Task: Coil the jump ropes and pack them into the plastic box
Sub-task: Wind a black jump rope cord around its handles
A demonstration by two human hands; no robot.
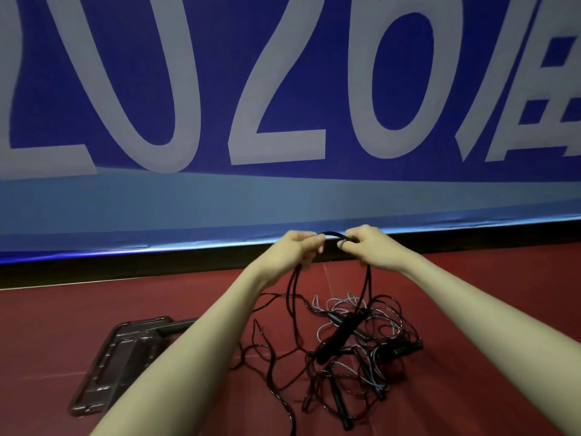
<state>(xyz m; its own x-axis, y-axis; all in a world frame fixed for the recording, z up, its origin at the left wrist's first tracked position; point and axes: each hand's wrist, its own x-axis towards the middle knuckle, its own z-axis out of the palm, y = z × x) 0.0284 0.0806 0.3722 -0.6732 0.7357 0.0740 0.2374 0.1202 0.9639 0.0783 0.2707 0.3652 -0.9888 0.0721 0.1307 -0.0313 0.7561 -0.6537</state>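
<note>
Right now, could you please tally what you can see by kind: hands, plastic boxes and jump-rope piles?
Bare hands: 2, left, right, both gripping one black rope
Dark plastic box: 1
Tangled pile of black and pale jump ropes: 1, ropes uncountable
Total: 4

Ahead of you hangs a large dark blue banner point(195, 89) printed with big pale grey numerals, a lighter blue band running along its lower part. Below it lies a black strip point(94, 272), and under you spreads the dark red floor point(471, 297).

Left hand point(300, 247) and right hand point(366, 243) raised, fingers curled.
</note>
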